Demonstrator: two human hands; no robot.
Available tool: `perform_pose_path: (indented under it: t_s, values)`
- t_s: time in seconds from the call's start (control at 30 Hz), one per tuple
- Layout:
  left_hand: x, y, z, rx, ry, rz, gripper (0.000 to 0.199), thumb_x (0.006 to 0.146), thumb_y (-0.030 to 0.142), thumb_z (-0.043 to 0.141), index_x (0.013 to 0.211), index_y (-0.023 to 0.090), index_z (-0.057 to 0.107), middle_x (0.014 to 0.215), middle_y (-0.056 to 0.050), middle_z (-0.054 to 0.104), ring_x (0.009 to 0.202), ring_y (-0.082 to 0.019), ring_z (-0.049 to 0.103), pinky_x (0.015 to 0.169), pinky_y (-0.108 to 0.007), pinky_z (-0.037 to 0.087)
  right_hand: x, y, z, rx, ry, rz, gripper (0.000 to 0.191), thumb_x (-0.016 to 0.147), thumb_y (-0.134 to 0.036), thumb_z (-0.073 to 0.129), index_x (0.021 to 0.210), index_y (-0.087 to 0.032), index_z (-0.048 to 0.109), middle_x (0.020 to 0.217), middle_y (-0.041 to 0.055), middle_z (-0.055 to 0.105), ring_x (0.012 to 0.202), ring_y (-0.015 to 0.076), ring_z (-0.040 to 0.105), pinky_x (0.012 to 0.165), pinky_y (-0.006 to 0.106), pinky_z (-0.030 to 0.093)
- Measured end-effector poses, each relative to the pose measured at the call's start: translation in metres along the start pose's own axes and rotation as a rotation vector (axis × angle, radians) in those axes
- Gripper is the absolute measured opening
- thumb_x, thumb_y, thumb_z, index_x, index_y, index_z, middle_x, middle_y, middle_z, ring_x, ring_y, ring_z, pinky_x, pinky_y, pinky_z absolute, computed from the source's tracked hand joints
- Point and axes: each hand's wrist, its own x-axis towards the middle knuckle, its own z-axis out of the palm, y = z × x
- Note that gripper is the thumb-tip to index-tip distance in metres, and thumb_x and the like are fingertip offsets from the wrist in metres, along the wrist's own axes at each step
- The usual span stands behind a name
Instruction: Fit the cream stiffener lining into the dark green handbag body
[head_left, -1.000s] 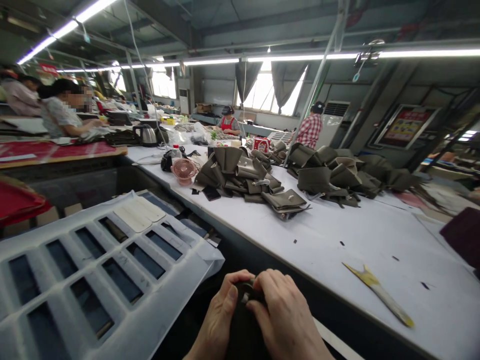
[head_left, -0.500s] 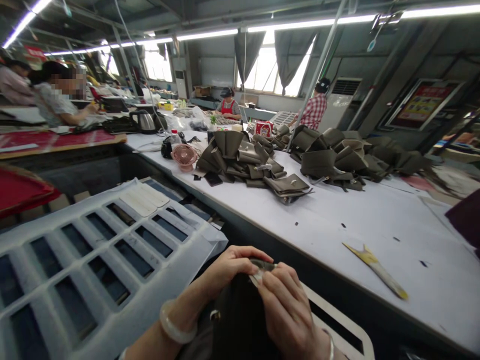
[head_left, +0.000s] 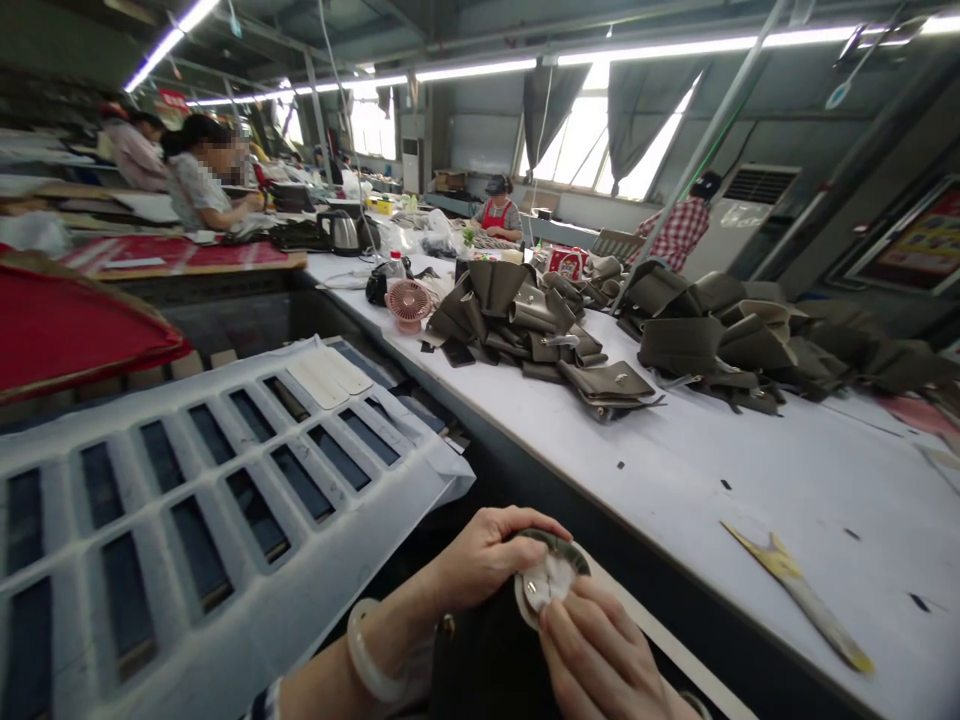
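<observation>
A dark olive leather bag [head_left: 480, 665] is held low in front of me, with a small round metal stud [head_left: 448, 626] near its left edge. My left hand [head_left: 476, 560] is closed on the rounded top end, thumb on the near face and fingers over the far edge. On that end, a thin white wrapping [head_left: 556, 575] lies around a small shiny metal fitting [head_left: 532, 589]. My right hand [head_left: 604, 645] is closed, fingertips pinching the lower edge of the wrapping. Its palm side is hidden.
A white-topped table [head_left: 675, 480] carries piled olive bag parts [head_left: 682, 345], a pink fan [head_left: 409, 303] and a yellow-ended tool [head_left: 799, 595]. At left stands a pale slotted rack [head_left: 247, 450]. A co-worker [head_left: 202, 180] sits at the far left; others are farther back.
The view has swung left, so the scene sits farther right. The bag's rounded end has tilted toward me, exposing more of the white wrapping and the metal fitting. My right hand has shifted lower.
</observation>
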Motion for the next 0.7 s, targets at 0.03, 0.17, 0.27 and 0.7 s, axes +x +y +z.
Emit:
perform_pose_path:
  t_s: [0.03, 0.17, 0.27, 0.7]
  values:
    - [-0.001, 0.001, -0.001, 0.017, -0.020, -0.012, 0.034, 0.081, 0.024, 0.059, 0.111, 0.017, 0.072, 0.105, -0.007, 0.070, 0.093, -0.019, 0.060, 0.083, -0.027, 0.045, 0.002, 0.002, -0.002, 0.024, -0.014, -0.023, 0.030, 0.085, 0.007, 0.045, 0.081, -0.009, 0.070, 0.082, 0.0093, 0.072, 0.079, 0.0209, 0.065, 0.088, 0.041, 0.053]
    - [0.000, 0.010, -0.010, 0.018, -0.134, -0.074, 0.042, 0.075, 0.031, 0.073, 0.115, 0.020, 0.069, 0.102, -0.003, 0.068, 0.091, -0.017, 0.058, 0.083, -0.025, 0.043, 0.012, 0.008, -0.003, 0.134, -0.044, 0.029, 0.025, 0.085, 0.004, 0.045, 0.089, -0.007, 0.068, 0.079, 0.0114, 0.069, 0.076, 0.0212, 0.063, 0.079, 0.040, 0.055]
    - [0.004, 0.011, -0.012, -0.038, -0.124, -0.121, 0.041, 0.072, 0.030, 0.076, 0.111, 0.018, 0.071, 0.096, -0.003, 0.069, 0.083, -0.015, 0.058, 0.079, -0.024, 0.044, 0.016, 0.006, -0.001, 0.180, 0.000, 0.189, 0.025, 0.088, 0.001, 0.042, 0.095, -0.008, 0.065, 0.078, 0.0111, 0.067, 0.074, 0.0205, 0.061, 0.074, 0.040, 0.054]
    - [0.003, -0.001, 0.002, 0.116, 0.069, -0.070, 0.033, 0.076, 0.026, 0.068, 0.108, 0.019, 0.073, 0.089, -0.003, 0.069, 0.073, -0.013, 0.053, 0.066, -0.024, 0.039, -0.001, -0.026, 0.009, 0.081, -0.037, 0.070, 0.048, 0.091, 0.006, 0.031, 0.057, -0.017, 0.058, 0.043, -0.0022, 0.044, 0.038, 0.0098, 0.043, 0.058, 0.022, 0.059]
